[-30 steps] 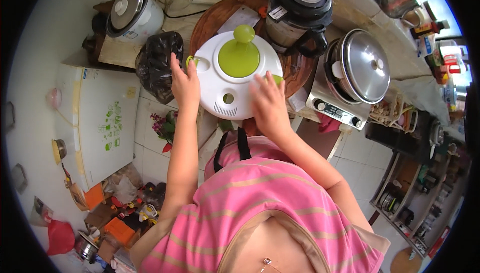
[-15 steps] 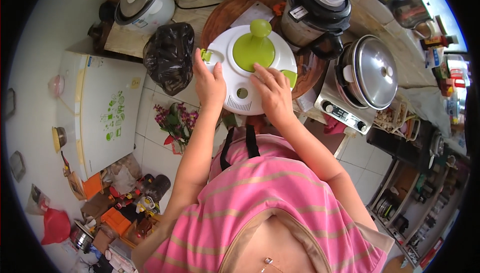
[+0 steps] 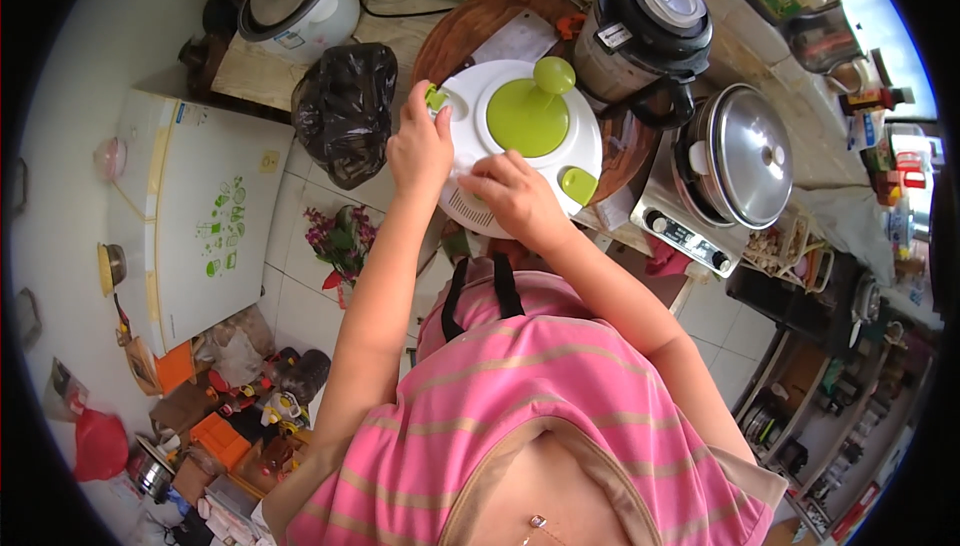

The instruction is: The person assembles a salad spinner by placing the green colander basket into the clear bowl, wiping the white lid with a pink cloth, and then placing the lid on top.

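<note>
Nearest, the right hand (image 3: 515,198) rests curled on the lid of a white salad spinner (image 3: 520,146), while the left hand (image 3: 420,151) grips its left rim. Beyond, the spinner sits on a round wooden board (image 3: 470,31), with a black pressure cooker (image 3: 650,31) just behind.

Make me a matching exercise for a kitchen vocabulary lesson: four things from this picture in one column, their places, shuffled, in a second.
Things:
1. white salad spinner with green lid knob
2. black plastic bag
3. white rice cooker with metal lid
4. round steel pot lid

Places:
A. far right of the counter
B. far left corner, at the back
C. under the left hand and right hand
D. just left of the spinner

Pairs: 1-C, 2-D, 3-B, 4-A
</note>
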`<state>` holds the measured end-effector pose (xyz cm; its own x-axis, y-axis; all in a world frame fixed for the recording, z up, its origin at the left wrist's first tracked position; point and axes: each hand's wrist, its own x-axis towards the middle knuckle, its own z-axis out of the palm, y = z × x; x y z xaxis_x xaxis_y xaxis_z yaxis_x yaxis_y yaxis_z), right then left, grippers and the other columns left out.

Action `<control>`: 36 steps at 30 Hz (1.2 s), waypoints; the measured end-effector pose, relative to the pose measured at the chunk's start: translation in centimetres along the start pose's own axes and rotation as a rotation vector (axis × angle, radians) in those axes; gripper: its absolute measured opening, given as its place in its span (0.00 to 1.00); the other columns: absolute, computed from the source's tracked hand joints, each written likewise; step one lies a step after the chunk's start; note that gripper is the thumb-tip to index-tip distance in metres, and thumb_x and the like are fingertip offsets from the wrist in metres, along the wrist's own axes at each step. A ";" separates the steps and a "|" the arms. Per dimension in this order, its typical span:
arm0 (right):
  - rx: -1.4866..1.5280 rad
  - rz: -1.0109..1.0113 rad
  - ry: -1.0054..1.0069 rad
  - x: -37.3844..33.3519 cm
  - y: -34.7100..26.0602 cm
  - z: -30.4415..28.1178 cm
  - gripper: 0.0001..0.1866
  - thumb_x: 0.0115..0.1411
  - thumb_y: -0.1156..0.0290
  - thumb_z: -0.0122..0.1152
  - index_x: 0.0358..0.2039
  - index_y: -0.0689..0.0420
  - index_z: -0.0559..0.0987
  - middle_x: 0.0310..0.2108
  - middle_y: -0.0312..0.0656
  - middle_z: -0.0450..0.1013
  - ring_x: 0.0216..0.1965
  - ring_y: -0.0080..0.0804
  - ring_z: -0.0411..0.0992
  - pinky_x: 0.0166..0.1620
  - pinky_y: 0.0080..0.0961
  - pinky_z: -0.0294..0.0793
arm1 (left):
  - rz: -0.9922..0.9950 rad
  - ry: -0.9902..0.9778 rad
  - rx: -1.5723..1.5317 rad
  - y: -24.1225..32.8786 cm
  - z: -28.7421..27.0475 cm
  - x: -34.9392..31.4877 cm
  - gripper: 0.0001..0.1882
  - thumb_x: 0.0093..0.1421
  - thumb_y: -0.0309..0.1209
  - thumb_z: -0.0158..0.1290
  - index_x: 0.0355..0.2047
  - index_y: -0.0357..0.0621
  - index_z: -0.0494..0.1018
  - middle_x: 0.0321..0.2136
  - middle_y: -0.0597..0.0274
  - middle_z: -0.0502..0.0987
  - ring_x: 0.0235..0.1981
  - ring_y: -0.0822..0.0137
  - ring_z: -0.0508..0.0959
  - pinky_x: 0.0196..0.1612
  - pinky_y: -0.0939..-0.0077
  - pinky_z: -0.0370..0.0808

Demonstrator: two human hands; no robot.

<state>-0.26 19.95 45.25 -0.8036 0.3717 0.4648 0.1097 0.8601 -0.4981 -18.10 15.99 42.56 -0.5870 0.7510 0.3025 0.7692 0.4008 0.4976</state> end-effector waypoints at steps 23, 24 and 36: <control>-0.392 0.236 -0.057 5.4 8.6 -5.2 0.30 0.49 0.71 0.65 0.54 0.44 0.70 0.50 0.47 0.66 0.32 0.49 0.77 0.32 0.41 0.77 | -0.490 0.007 -1.830 -0.2 1.7 -9.2 0.41 0.66 0.61 0.35 0.67 0.42 0.49 0.64 0.57 0.59 0.65 0.61 0.60 0.66 0.63 0.56; -0.501 0.282 -0.113 5.7 7.9 -5.6 0.25 0.51 0.67 0.66 0.51 0.47 0.71 0.44 0.47 0.72 0.34 0.49 0.77 0.34 0.41 0.77 | -0.492 0.020 -1.833 0.0 1.9 -9.2 0.41 0.66 0.61 0.35 0.67 0.42 0.49 0.64 0.57 0.59 0.65 0.61 0.60 0.66 0.63 0.56; -0.448 0.534 0.154 4.0 4.2 -5.7 0.43 0.44 0.58 0.74 0.60 0.50 0.65 0.48 0.50 0.72 0.38 0.45 0.78 0.31 0.37 0.78 | -0.267 0.060 -1.524 -0.5 2.2 -11.1 0.44 0.64 0.61 0.40 0.69 0.47 0.44 0.66 0.59 0.55 0.66 0.61 0.57 0.67 0.62 0.55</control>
<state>0.33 27.06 49.12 -0.4849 0.7989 0.3558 0.7217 0.5953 -0.3532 -11.44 8.55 37.18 -0.6982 0.7108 0.0857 -0.3107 -0.4086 0.8582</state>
